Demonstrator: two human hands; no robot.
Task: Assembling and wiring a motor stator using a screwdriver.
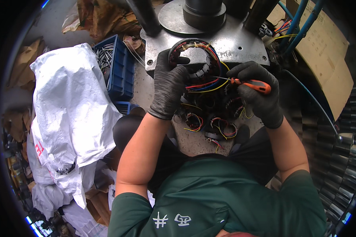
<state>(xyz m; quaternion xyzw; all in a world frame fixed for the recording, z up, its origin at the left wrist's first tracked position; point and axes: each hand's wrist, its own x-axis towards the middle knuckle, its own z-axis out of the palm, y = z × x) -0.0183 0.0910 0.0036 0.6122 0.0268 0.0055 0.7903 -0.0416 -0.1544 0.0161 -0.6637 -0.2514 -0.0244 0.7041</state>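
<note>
In a black glove, my left hand (pixel 168 85) is closed round the left side of a motor stator (pixel 216 61), a dark ring with red, blue and yellow lead wires. It is tilted up in front of the steel machine base. My right hand (pixel 263 104), also gloved, grips an orange-and-black screwdriver (pixel 257 85). Its thin shaft points left to the lower right rim of the stator, among the wires. Whether the tip touches the ring I cannot tell. Below, between my legs, lie several more wound stators (pixel 224 127) with coloured leads.
Ahead stands a steel machine base (pixel 241 49) with thick columns. To the left are a blue crate (pixel 120 75) of metal parts and a large white woven sack (pixel 69 102). On the right, cardboard (pixel 324 59), blue hoses (pixel 302 29) and stacked shiny metal cylinders (pixel 344 150) border the space.
</note>
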